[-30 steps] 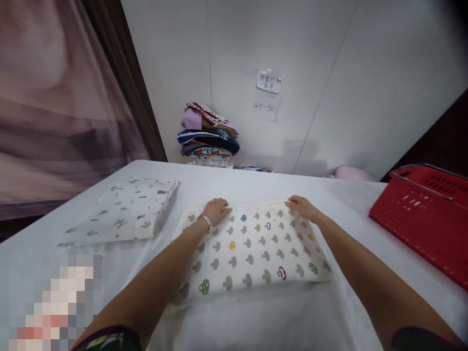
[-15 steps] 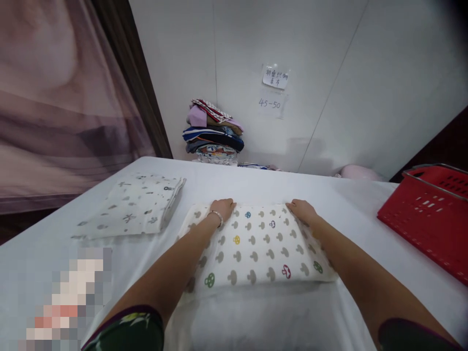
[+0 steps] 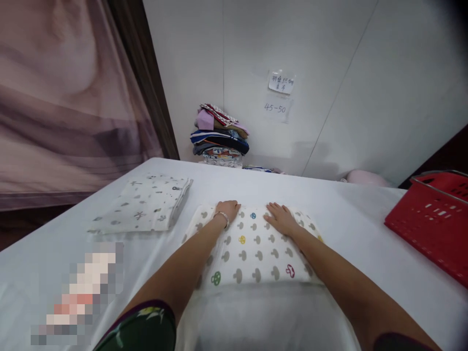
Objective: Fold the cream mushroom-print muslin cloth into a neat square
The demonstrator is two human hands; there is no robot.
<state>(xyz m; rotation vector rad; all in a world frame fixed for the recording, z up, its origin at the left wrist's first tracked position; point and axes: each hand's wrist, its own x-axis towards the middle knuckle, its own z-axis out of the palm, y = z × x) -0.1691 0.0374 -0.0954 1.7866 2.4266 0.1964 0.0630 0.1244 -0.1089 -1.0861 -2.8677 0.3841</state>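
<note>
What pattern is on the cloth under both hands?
Mushroom print on white cloth, mostly grey; head view.

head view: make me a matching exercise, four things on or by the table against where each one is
Things
1 mushroom-print cloth
2 red basket
3 pile of folded clothes
4 grey-print cloth

Places
a beyond the far edge of the table, against the wall
b under the left hand and right hand
c at the right edge
d left of both hands, untouched

Pairs: 1-b, 2-c, 3-a, 4-d
</note>
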